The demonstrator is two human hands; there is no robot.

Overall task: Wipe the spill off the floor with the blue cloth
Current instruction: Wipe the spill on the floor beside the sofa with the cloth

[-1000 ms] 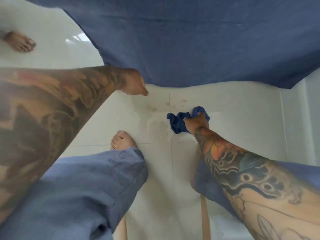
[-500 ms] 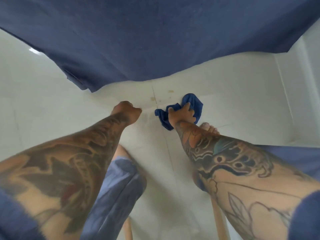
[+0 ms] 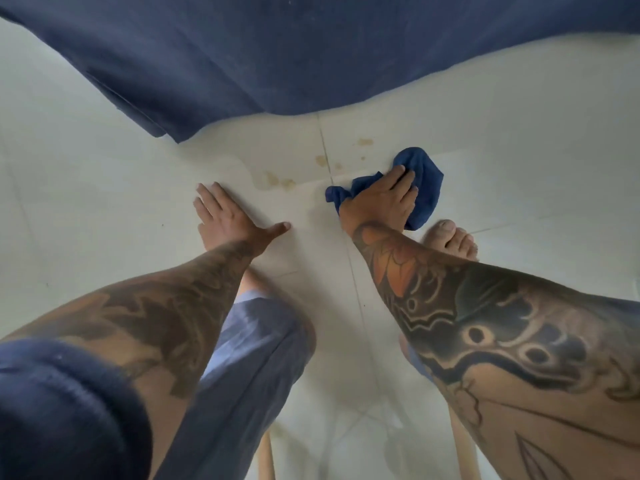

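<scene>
A pale tiled floor fills the view from above, with a dark blue garment hanging across the top of the scene. The right hand presses flat on a crumpled blue cloth, fingers stretched together over the fabric, which lies on the floor just right of a tile joint. Yellowish spill spots dot the tiles to the left of and beyond the cloth, not touching it. The left hand rests palm down on the bare floor, fingers spread and thumb pointing toward the cloth, well short of it. A bare foot stands just beside the cloth's near edge, behind the tattooed right forearm.
</scene>
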